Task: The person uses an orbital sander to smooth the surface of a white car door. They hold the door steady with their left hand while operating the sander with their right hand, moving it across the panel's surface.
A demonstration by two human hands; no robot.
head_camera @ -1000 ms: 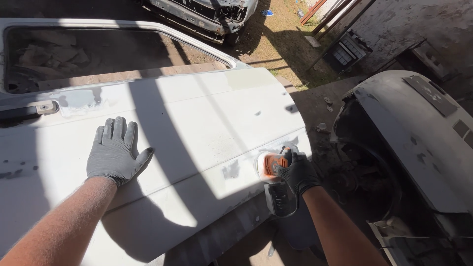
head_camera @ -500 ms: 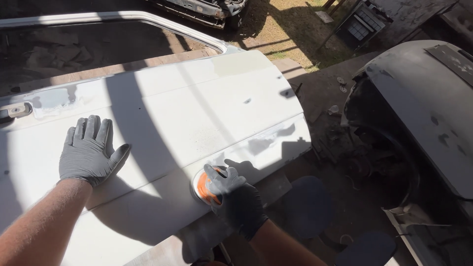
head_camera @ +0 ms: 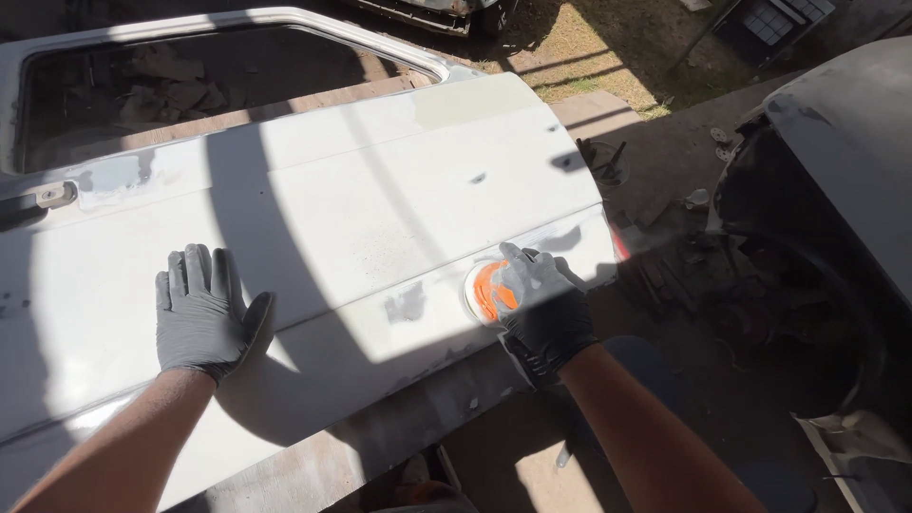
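While your left hand [head_camera: 201,313] lies spread flat on the white car door [head_camera: 380,218], your right hand [head_camera: 543,309] grips the orange sanding disc [head_camera: 484,291] against its lower edge, well right.

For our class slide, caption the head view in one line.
Gloved left hand flat on white car door panel; right hand presses round orange sanding pad.

Hard sunlight from above glared off the white sanded car door panel [head_camera: 380,190], nearly bleaching it; a broad dark shadow crossed its middle. The picture stayed sharp, edges slightly bowed.
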